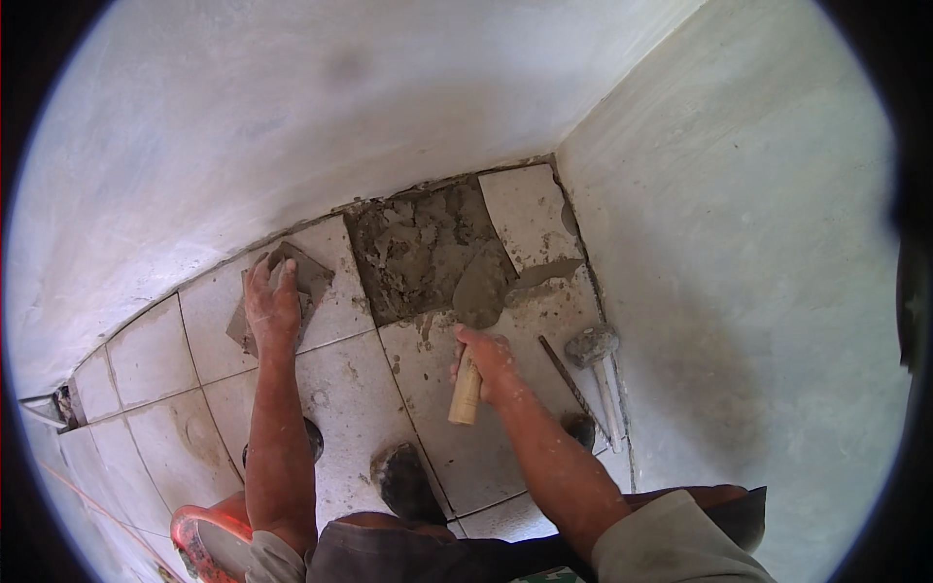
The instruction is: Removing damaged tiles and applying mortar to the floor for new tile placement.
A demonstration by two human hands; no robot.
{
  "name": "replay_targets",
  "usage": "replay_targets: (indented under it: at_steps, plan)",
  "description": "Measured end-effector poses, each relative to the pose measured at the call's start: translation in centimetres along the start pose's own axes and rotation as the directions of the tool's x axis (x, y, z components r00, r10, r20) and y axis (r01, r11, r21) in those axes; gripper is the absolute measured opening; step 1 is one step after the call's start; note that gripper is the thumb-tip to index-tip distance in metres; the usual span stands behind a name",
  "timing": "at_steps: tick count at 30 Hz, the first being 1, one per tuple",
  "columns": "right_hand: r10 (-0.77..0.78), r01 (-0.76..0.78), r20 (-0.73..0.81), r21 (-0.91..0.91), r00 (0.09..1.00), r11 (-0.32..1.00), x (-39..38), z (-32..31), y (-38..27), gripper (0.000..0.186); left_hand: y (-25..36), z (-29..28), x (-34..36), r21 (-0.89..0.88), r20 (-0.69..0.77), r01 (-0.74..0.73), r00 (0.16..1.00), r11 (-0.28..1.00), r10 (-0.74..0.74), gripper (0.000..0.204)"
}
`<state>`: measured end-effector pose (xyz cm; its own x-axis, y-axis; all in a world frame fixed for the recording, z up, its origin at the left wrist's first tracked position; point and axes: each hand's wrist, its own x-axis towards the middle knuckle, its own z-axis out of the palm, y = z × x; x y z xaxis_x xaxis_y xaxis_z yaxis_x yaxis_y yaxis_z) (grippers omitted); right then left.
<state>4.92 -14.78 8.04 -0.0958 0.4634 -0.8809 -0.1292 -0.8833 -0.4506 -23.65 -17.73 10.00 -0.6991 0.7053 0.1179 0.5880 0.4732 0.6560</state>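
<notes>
My right hand (486,364) is closed round the pale wooden handle of a trowel (481,287). The trowel's mortar-coated blade lies over the front right edge of a square patch of wet grey mortar (418,248), where a floor tile is absent. To the left, my left hand (272,306) has its fingers bent over a brownish-grey flat piece (313,275), apparently gripping it. It rests on the white tiles, and its corners stick out on both sides of the hand. My palm hides its middle.
A broken white tile (530,214) sits in the wall corner, right of the mortar. By the right wall lie a mallet (595,345) and a thin metal rod (573,389). Dark boots (406,481) stand on the tiles. An orange-red bucket (209,539) is at lower left.
</notes>
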Motion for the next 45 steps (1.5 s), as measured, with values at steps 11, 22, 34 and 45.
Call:
replay_targets:
  at_steps: [11,22,34,45]
  plan:
    - [-0.112,0.116,-0.044,0.092,0.993,0.989,0.2,2.4,-4.4,0.02,7.0,2.1,-0.2,-0.284,0.235,-0.093,0.958,0.954,0.164,0.039]
    - [-0.145,0.142,-0.015,-0.135,0.989,0.981,-3.1,-1.5,-6.9,0.02,17.0,19.6,2.4,-0.113,0.445,-0.402,0.797,0.909,0.408,0.052]
    - [-0.444,0.527,0.306,-0.642,0.842,0.556,0.3,-7.3,0.2,0.029,22.1,21.7,-0.8,-0.209,0.458,-0.371,0.781,0.905,0.426,0.07]
    - [-0.547,0.725,0.504,-0.606,0.668,0.328,-0.5,-8.4,-2.0,0.014,23.6,20.9,2.7,-0.038,0.256,-0.884,0.442,0.466,0.859,0.019]
